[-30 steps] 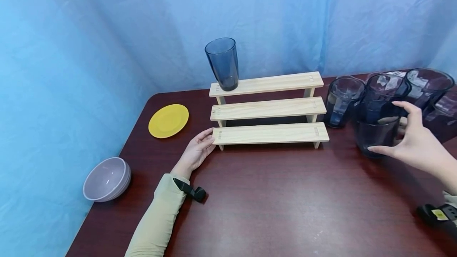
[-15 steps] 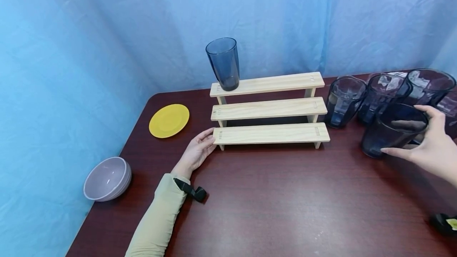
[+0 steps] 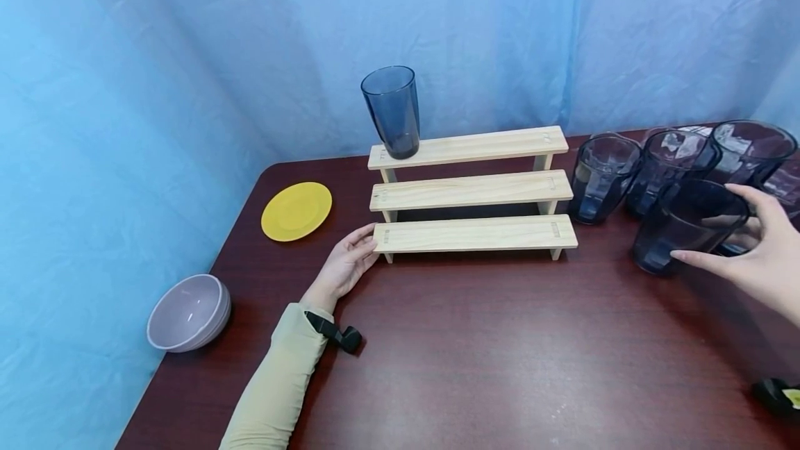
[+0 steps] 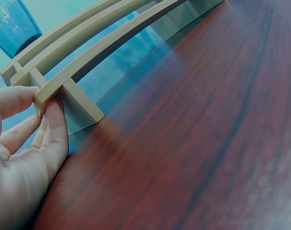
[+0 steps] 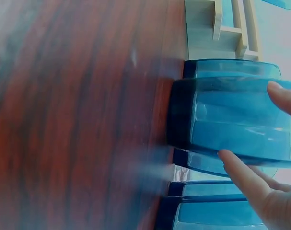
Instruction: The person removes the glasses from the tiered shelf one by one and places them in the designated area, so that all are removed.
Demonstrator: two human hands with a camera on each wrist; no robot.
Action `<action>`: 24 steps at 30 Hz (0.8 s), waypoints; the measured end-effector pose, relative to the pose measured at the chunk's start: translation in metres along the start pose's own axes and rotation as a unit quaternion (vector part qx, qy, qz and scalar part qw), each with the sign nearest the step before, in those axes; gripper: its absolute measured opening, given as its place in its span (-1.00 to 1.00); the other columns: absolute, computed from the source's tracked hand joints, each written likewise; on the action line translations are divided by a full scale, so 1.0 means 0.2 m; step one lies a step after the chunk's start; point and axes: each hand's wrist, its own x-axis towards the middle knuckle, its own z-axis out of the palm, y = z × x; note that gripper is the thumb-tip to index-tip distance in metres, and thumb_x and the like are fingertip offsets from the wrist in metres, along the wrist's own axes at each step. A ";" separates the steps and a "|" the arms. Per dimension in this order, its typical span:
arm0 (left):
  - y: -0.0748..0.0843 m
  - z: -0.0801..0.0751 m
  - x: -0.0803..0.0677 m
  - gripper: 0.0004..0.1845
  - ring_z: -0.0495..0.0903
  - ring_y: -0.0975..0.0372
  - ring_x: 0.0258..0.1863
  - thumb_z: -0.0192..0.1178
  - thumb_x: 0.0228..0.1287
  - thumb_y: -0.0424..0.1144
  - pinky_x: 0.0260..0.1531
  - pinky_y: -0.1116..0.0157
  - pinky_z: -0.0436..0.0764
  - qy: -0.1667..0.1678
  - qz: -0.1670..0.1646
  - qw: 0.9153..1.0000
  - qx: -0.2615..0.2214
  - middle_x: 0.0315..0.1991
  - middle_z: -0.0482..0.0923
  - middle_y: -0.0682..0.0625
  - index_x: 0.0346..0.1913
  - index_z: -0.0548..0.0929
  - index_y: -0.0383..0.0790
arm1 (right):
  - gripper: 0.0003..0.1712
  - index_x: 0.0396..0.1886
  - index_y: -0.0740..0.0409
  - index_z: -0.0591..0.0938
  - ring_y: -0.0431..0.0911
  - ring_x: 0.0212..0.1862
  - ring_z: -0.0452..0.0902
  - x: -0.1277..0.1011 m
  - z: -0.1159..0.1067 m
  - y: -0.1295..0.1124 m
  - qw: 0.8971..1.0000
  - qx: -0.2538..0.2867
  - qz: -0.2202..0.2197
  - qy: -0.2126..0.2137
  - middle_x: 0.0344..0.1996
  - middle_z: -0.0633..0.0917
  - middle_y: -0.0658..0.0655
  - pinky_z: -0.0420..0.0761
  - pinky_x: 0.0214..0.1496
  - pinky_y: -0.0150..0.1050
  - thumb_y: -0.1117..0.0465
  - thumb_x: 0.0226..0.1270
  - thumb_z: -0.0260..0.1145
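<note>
My left hand (image 3: pixel 345 264) lies on the dark table (image 3: pixel 500 353) and pinches the left end of the lowest step of a pale wooden three-step rack (image 3: pixel 475 233). The left wrist view shows that hand (image 4: pixel 25 158) with the thumb above and a finger under the rack's (image 4: pixel 95 55) board end. A tall blue glass (image 3: pixel 390 113) stands on the top step's left end. At the right, my right hand (image 3: pixel 759 259) grips a dark blue tumbler (image 3: pixel 684 228), which is tilted with its base low over the table. In the right wrist view the fingers (image 5: pixel 241 172) wrap the tumbler (image 5: pixel 231 120).
Several more dark tumblers (image 3: pixel 603 176) stand clustered at the back right, close behind the held one. A yellow plate (image 3: pixel 296 211) lies left of the rack and a grey bowl (image 3: pixel 187 313) sits near the table's left edge. Blue cloth hangs behind.
My right hand has carried the tumbler a little to the right and tilted it; over the last half second it hardly moved. My left hand has stayed at the rack's end.
</note>
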 end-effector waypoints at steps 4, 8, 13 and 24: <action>0.00 0.00 0.00 -0.44 0.57 0.39 -0.19 -0.14 0.42 -0.51 -0.16 0.50 0.54 0.001 -0.002 1.000 0.001 -0.19 0.47 0.08 0.44 0.08 -0.37 | 0.28 0.43 -0.53 -0.09 0.24 0.26 0.34 0.01 0.01 -0.03 1.000 0.004 0.014 0.012 0.44 0.12 0.13 0.29 0.36 -0.24 0.09 -0.11 0.58; 0.00 0.00 0.00 -0.44 0.57 0.39 -0.20 -0.13 0.42 -0.51 -0.17 0.49 0.55 0.003 -0.005 1.000 0.003 -0.20 0.47 0.08 0.44 0.08 -0.36 | 0.28 0.43 -0.53 -0.08 -0.02 0.06 0.51 0.02 0.01 -0.04 0.999 -0.006 0.018 0.034 0.47 0.06 0.02 0.40 0.26 -0.37 0.08 -0.13 0.58; 0.01 0.00 0.01 -0.44 0.58 0.40 -0.22 -0.14 0.42 -0.52 -0.17 0.48 0.53 0.003 0.002 1.000 0.004 -0.23 0.49 0.10 0.44 0.09 -0.37 | 0.30 0.44 -0.50 -0.06 -0.34 -0.19 0.49 0.05 0.00 -0.02 0.998 -0.025 0.015 0.052 0.47 0.09 0.03 0.59 -0.05 -0.39 0.02 -0.19 0.60; 0.00 0.00 0.00 -0.44 0.58 0.38 -0.19 -0.11 0.41 -0.50 -0.15 0.48 0.55 0.010 -0.011 1.000 0.003 -0.17 0.48 0.07 0.44 0.11 -0.34 | 0.32 0.51 -0.27 -0.15 0.50 -0.07 0.39 0.03 0.01 -0.02 0.997 -0.059 0.029 0.038 0.44 0.11 0.30 0.43 -0.26 0.32 -0.08 -0.10 0.54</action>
